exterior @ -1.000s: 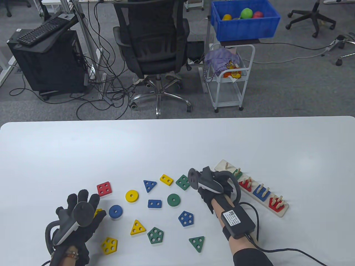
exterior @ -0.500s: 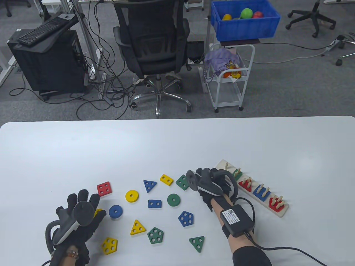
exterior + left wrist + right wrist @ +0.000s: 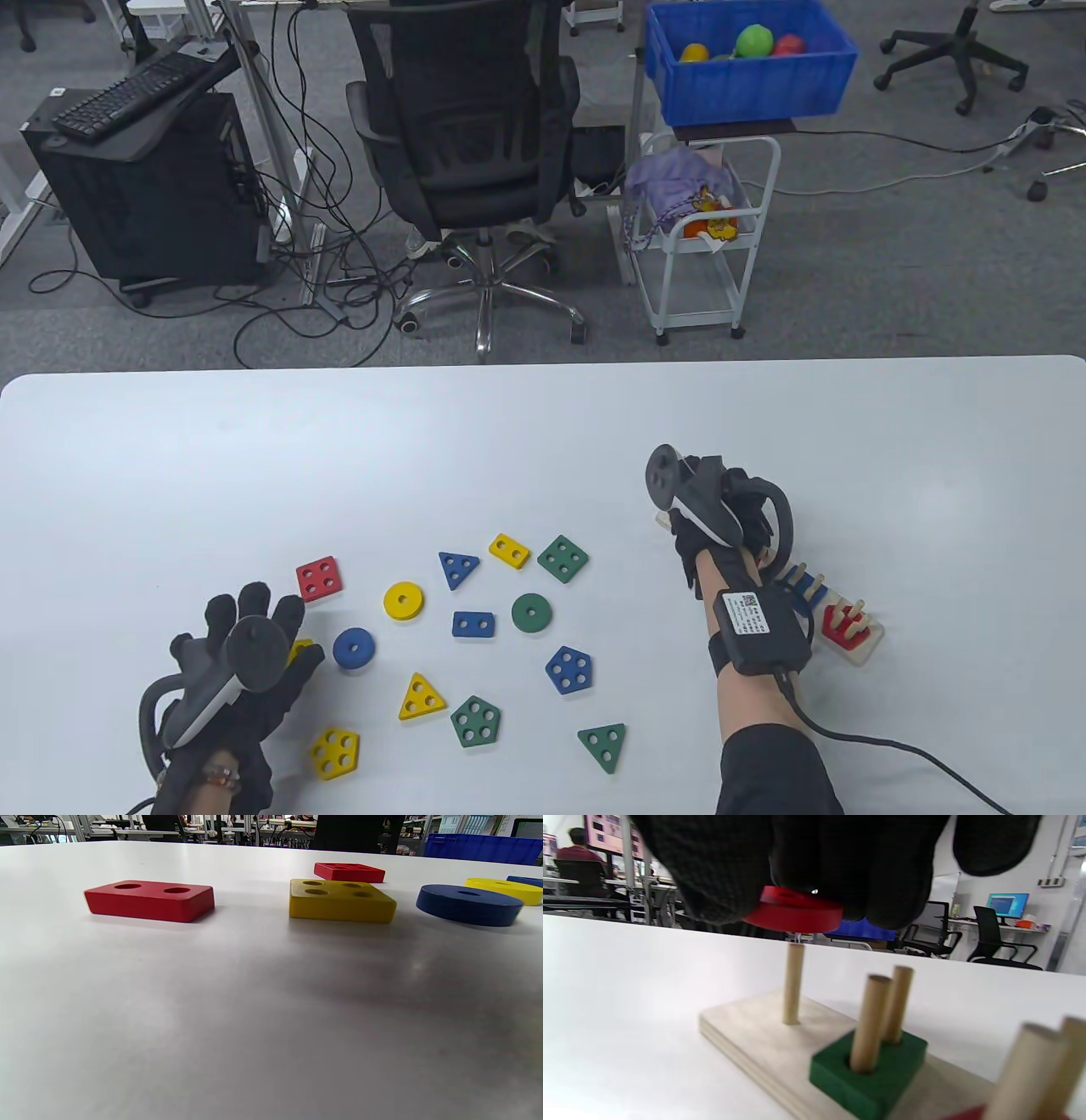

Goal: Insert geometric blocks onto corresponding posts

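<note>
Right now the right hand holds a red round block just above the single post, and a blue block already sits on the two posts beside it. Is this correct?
Not quite: the block on the two posts is green, not blue, as the right wrist view shows. The right hand does hold the red round block just above the single post.

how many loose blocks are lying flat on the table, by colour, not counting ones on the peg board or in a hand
yellow blocks: 5
blue blocks: 4
green blocks: 4
red blocks: 2 (one shows only in the left wrist view)
total: 15
</note>
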A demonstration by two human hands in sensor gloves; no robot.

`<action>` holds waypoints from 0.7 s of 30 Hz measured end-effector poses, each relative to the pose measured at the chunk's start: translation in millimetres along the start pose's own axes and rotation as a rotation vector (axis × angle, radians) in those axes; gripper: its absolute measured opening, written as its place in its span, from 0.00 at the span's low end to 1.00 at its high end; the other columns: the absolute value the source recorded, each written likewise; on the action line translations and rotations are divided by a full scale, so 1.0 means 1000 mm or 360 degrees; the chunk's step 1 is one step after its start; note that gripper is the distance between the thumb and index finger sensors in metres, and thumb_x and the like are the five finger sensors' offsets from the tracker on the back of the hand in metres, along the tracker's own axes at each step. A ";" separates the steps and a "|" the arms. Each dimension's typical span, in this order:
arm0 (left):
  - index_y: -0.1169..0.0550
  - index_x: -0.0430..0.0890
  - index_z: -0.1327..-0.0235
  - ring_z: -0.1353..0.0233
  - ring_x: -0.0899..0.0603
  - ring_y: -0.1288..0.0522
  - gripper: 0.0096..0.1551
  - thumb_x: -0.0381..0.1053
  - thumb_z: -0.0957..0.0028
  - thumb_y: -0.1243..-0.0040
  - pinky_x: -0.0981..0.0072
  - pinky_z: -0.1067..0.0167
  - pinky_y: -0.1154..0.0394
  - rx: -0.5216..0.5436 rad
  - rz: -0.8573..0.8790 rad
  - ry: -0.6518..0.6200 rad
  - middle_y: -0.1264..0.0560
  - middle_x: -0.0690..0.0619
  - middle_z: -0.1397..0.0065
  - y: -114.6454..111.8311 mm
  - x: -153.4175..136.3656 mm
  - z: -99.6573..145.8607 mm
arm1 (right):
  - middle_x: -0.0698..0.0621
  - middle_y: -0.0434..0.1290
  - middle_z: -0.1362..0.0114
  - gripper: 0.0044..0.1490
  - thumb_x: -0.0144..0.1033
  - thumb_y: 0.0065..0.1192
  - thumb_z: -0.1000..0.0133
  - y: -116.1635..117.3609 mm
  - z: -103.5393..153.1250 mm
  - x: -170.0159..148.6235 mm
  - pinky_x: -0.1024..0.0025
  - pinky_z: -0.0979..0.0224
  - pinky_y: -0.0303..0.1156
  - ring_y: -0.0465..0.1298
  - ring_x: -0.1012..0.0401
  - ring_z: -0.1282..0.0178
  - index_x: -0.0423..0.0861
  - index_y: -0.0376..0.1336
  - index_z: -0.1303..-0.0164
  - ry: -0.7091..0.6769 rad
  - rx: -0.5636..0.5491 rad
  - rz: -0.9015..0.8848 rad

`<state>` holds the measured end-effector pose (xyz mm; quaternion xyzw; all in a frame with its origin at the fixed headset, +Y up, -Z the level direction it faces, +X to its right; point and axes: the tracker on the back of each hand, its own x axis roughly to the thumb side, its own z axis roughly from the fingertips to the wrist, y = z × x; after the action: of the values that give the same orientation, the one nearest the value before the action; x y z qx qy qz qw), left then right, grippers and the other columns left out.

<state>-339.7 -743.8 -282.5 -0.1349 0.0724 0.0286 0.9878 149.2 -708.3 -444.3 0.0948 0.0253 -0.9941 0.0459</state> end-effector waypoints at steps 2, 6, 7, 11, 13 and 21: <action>0.50 0.68 0.18 0.11 0.39 0.65 0.44 0.76 0.50 0.64 0.28 0.22 0.63 -0.0003 -0.0001 0.0002 0.64 0.59 0.10 0.000 0.000 0.000 | 0.44 0.74 0.31 0.39 0.48 0.72 0.54 0.003 -0.001 -0.002 0.36 0.33 0.68 0.77 0.46 0.36 0.48 0.64 0.33 -0.0005 -0.0002 -0.0006; 0.50 0.68 0.18 0.11 0.39 0.65 0.44 0.76 0.50 0.64 0.28 0.22 0.63 -0.0014 -0.0009 0.0004 0.64 0.59 0.10 -0.001 0.000 -0.001 | 0.44 0.74 0.31 0.39 0.48 0.71 0.54 0.005 -0.001 -0.002 0.35 0.33 0.67 0.77 0.46 0.36 0.48 0.64 0.33 -0.0035 0.0013 -0.0018; 0.50 0.68 0.18 0.11 0.39 0.65 0.44 0.76 0.50 0.64 0.28 0.22 0.63 -0.0017 -0.0012 0.0005 0.64 0.59 0.10 -0.001 0.000 -0.001 | 0.45 0.74 0.30 0.39 0.48 0.71 0.54 0.005 -0.002 -0.001 0.35 0.33 0.67 0.77 0.46 0.36 0.48 0.64 0.33 -0.0051 0.0021 -0.0005; 0.50 0.68 0.18 0.11 0.39 0.65 0.44 0.76 0.50 0.64 0.28 0.22 0.63 -0.0023 -0.0016 0.0011 0.64 0.59 0.10 -0.001 0.000 -0.001 | 0.45 0.73 0.29 0.39 0.47 0.71 0.54 0.010 -0.003 0.002 0.34 0.32 0.66 0.76 0.45 0.34 0.49 0.63 0.32 -0.0051 0.0039 0.0030; 0.50 0.68 0.18 0.11 0.39 0.65 0.44 0.76 0.50 0.64 0.28 0.22 0.63 -0.0025 -0.0016 0.0013 0.64 0.59 0.10 -0.001 0.000 0.000 | 0.45 0.71 0.27 0.40 0.48 0.71 0.53 0.013 -0.004 0.003 0.33 0.31 0.65 0.74 0.44 0.31 0.49 0.62 0.31 -0.0048 0.0085 0.0056; 0.50 0.68 0.18 0.11 0.39 0.65 0.44 0.76 0.50 0.64 0.28 0.22 0.63 -0.0029 -0.0008 0.0016 0.64 0.59 0.10 -0.001 -0.001 -0.001 | 0.43 0.65 0.22 0.42 0.50 0.69 0.52 -0.007 0.017 0.000 0.32 0.30 0.63 0.70 0.42 0.26 0.50 0.59 0.28 -0.0190 0.0009 -0.0019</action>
<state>-340.8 -744.9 -283.1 -0.1442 0.0768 0.0261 0.9862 145.5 -702.2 -427.3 0.0353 0.0202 -0.9983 0.0411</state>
